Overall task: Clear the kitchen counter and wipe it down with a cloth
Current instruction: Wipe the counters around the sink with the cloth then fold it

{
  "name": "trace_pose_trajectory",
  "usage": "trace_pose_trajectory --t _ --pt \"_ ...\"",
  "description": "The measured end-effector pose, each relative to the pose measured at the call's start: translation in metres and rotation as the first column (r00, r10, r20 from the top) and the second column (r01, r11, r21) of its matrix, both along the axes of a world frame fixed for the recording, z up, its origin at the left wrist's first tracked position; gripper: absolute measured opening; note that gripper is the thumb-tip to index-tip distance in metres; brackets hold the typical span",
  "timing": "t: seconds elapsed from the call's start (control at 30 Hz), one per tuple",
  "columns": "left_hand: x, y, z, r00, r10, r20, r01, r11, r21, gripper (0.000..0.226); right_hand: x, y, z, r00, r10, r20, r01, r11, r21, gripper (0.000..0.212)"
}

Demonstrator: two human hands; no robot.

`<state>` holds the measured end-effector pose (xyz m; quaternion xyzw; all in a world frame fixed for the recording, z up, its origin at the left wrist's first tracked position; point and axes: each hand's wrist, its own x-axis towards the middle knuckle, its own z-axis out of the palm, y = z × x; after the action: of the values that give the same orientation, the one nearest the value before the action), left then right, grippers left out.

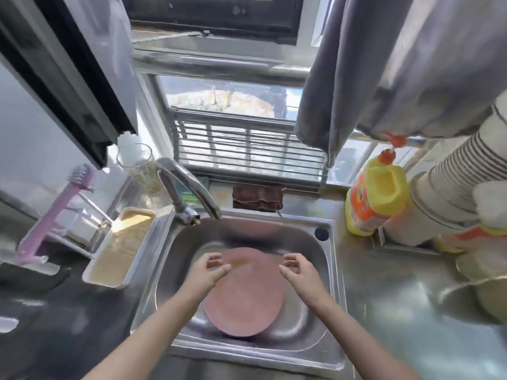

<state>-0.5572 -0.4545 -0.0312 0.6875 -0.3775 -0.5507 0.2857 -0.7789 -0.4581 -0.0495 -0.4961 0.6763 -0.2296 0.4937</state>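
Stainless steel counter (384, 311) runs along a window, with a steel sink (323, 335) set into the middle of it. Pink round plate (247, 303) lies in the sink basin, tilted slightly against the near wall. Both bare arms reach over the basin. Left hand (208, 272) hovers at the plate's far left edge, fingers curled and spread, holding nothing; contact with the plate cannot be judged. Right hand (299, 270) is at the far right edge, fingers likewise loosely curled and empty.

Chrome faucet (186, 185) stands at the sink's back left corner, spout over the basin. Brown cloth (258, 198) hangs folded on the ledge behind the sink, under a wire rack (247, 149). Left of the sink: a cream rectangular tray (120, 250), a drinking glass (137, 165) behind it, a pink brush (55, 209) propped upright. Right of the sink: a yellow detergent bottle (375, 196) with an orange cap, beside a striped pale sleeve-like fabric (452, 176). Grey curtain (397, 64) hangs above.
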Motion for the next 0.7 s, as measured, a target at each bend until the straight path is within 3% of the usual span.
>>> trace_pose_trajectory --t 0.47,0.7 --pt "-0.005 -0.050 -0.049 0.997 0.067 -0.025 -0.063 0.992 0.113 0.018 0.015 -0.184 -0.036 0.947 -0.290 -0.140 0.284 0.957 -0.061 0.042" --pt "-0.007 -0.044 -0.048 0.987 0.154 -0.044 -0.146 0.978 0.146 0.015 0.036 -0.221 -0.053 0.894 -0.211 -0.394 0.234 0.972 0.010 0.053"
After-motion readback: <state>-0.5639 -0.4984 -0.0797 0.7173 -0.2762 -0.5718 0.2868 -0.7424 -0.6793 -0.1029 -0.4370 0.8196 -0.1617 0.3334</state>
